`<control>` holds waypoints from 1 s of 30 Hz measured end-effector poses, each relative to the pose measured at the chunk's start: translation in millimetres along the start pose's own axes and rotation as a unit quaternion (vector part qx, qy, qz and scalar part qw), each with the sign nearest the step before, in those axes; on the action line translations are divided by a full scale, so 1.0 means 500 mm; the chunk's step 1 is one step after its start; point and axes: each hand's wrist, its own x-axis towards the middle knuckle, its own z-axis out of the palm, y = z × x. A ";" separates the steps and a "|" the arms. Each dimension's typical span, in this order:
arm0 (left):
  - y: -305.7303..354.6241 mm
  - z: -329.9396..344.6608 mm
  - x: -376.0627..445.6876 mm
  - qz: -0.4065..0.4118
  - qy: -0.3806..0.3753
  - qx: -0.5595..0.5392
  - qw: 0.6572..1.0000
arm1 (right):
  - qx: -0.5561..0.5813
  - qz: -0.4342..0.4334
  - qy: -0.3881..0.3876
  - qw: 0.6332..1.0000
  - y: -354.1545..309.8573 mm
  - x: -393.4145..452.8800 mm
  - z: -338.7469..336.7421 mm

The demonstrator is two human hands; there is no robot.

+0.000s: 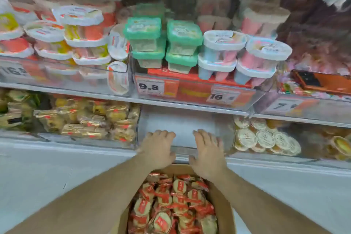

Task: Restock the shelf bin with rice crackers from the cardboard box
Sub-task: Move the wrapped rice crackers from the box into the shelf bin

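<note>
Both hands, left hand (156, 147) and right hand (207, 151), reach palm-down with fingers relaxed, gripping nothing, over my shelf bin (182, 153) rim above the cardboard box (224, 205).

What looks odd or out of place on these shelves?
One clear plastic shelf bin sits empty between full ones, both hands at its front edge. Some white-lidded round tubs lie tipped sideways.
</note>
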 end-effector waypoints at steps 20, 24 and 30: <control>-0.012 0.123 0.080 0.010 0.253 0.097 0.963 | 0.013 -0.039 0.295 0.955 0.044 0.049 0.164; 0.001 0.163 0.059 -0.003 0.228 0.095 0.969 | 0.019 -0.038 0.271 0.962 0.038 0.019 0.195; 0.021 0.177 0.004 -0.006 0.207 0.096 0.974 | -0.012 -0.001 0.180 0.984 0.012 -0.042 0.176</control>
